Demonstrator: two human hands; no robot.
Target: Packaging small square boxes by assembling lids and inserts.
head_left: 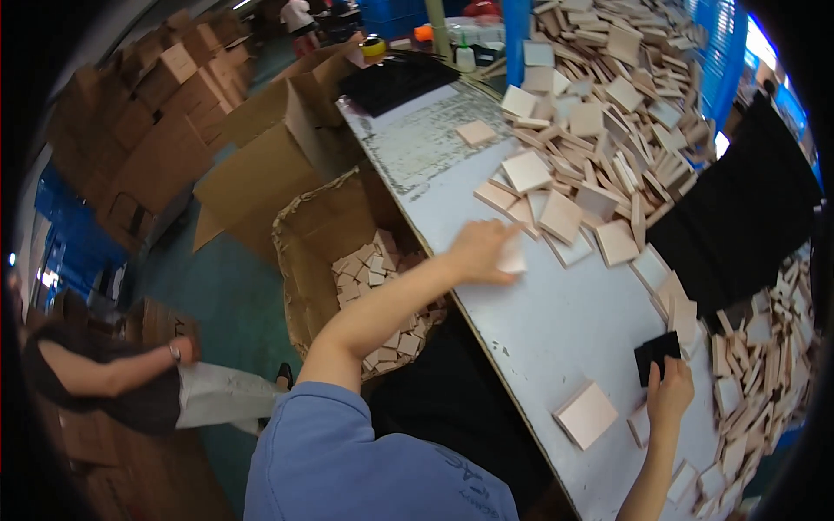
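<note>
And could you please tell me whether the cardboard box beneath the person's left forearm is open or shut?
Open: the top of the cardboard box is uncovered, and a heap of pale pieces shows inside.

Blue short-sleeved shirt (356, 464), dark print (469, 486)

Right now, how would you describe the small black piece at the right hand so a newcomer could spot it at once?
Find the white-topped table, then the person's right hand near its close end. The small black piece is held in that hand. Its dark colour sets it apart from the pale square pieces around it, its small size from the large black sheet.
</note>
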